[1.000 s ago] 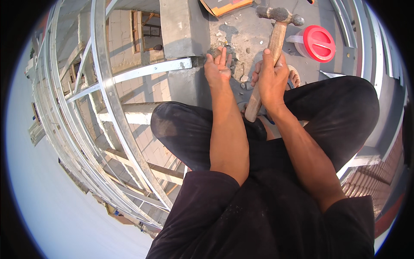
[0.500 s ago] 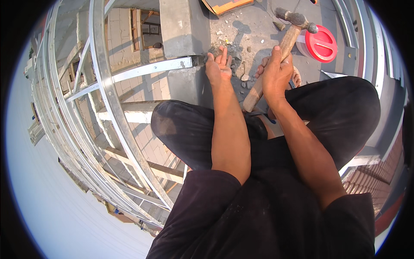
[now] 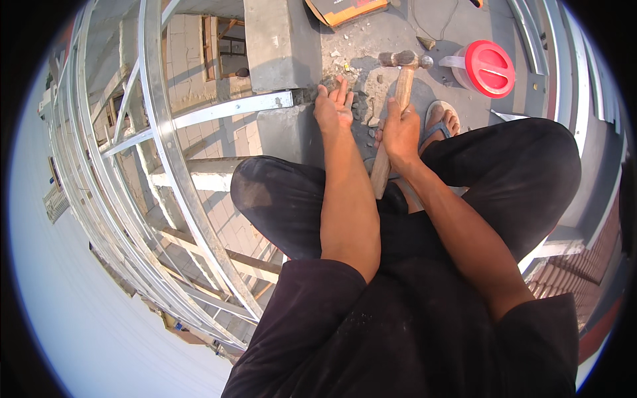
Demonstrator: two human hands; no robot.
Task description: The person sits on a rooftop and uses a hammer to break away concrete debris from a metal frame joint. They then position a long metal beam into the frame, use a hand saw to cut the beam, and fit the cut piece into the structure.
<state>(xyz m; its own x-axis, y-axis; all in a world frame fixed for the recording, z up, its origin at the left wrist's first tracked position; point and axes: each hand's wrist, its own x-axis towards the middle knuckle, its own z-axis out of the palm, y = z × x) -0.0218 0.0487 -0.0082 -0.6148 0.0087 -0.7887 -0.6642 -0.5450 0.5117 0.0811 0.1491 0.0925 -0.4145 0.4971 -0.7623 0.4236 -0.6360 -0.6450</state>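
Note:
A ball-peen hammer [image 3: 403,86] with a wooden handle is gripped in my right hand [image 3: 402,136], its head pointing away from me above the grey floor. My left hand [image 3: 334,108] is turned palm up, fingers apart, and no object shows in it. It lies right beside a broken notch in the grey concrete block [image 3: 285,136]. The end of a metal strip [image 3: 232,106] enters the concrete at that notch. Grey rubble [image 3: 361,109] is scattered between my two hands.
A red-lidded plastic jug [image 3: 491,69] stands at the far right, past my sandalled foot [image 3: 439,123]. An orange and black box [image 3: 345,10] lies at the far edge. On the left, a metal frame [image 3: 166,142] spans an open drop. Metal channels [image 3: 577,66] run along the right.
My right hand has brought the hammer down and to the left, closer to my left hand. My left hand has stayed nearly in place beside the concrete.

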